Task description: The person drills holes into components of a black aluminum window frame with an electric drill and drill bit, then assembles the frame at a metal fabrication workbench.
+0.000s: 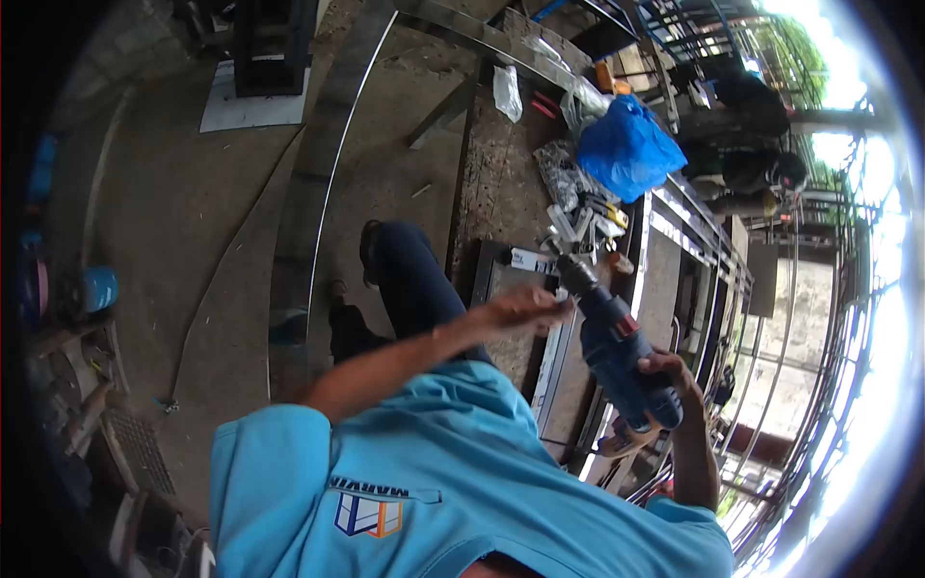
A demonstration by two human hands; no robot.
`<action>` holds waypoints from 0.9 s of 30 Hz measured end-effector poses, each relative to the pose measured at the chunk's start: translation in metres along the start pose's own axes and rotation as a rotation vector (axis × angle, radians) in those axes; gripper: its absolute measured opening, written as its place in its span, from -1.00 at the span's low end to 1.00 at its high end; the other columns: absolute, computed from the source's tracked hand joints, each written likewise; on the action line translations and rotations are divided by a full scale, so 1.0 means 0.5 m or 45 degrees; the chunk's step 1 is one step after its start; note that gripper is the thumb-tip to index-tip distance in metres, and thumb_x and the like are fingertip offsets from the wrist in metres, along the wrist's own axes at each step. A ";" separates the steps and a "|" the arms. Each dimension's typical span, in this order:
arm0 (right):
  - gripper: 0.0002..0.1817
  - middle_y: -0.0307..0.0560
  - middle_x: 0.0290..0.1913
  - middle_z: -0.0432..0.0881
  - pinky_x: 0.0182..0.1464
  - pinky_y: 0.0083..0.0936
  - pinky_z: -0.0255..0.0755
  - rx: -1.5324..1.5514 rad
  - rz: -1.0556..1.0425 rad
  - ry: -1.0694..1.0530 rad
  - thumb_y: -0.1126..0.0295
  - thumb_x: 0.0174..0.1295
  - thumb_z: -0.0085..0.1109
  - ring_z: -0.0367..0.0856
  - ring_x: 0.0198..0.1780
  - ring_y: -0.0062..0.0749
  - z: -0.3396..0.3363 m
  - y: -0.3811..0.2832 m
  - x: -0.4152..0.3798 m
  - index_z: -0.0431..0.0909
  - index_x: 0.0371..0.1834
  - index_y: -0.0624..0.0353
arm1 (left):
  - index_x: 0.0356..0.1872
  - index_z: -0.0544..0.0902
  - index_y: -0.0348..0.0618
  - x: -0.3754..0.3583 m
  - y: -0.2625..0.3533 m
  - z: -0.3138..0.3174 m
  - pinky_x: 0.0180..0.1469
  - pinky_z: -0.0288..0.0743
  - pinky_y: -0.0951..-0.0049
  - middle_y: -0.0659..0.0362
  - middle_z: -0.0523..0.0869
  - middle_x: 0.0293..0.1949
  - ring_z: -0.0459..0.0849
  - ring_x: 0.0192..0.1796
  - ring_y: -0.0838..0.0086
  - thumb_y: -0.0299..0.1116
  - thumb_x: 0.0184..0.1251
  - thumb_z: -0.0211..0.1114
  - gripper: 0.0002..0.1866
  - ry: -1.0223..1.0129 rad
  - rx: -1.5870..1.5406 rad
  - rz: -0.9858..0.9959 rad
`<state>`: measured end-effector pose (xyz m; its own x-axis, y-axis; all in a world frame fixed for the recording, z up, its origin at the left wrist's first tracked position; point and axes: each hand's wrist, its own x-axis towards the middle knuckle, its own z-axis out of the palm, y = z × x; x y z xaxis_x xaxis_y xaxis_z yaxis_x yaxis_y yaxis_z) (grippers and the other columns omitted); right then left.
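A dark blue power drill (617, 352) with a red band and a metal chuck slants across the view. My right hand (665, 371) is closed around the rear of its body. At the chuck's front end is a short silver piece (553, 245), too small to make out. My left hand (528, 308) is beside the drill's front, smeared by motion, so its fingers and anything in them cannot be made out. Below the drill lies a long silver metal bar (551, 364). A white labelled box or strip (533, 260) rests near the chuck.
On the worn workbench (496, 164) are a blue plastic bag (631, 144), a clear plastic bag (507, 93) and a bag of small parts (561, 175). A long metal frame (332, 173) stretches along the left. Other people (761, 173) are at the upper right. A cable (231, 246) crosses the floor.
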<state>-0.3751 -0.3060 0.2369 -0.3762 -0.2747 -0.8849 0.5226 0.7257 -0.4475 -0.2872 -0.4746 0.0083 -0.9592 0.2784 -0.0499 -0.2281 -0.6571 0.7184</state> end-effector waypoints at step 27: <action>-0.39 0.07 -0.17 0.65 -0.19 -0.38 0.58 0.077 0.011 0.287 0.51 -0.11 0.41 0.67 -0.25 -0.27 -0.103 0.232 0.045 0.40 0.09 0.34 | -0.32 0.64 -0.10 0.149 -0.165 0.179 -0.23 0.52 0.58 0.26 0.66 -0.41 0.65 -0.38 0.56 0.17 -0.02 0.42 -0.49 0.986 -1.232 -0.115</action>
<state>-0.3625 -0.1955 0.1719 -0.5297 -0.1160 -0.8402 0.5688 0.6863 -0.4533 -0.3249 -0.3372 0.0074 -0.7051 0.0788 -0.7047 -0.0125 -0.9950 -0.0988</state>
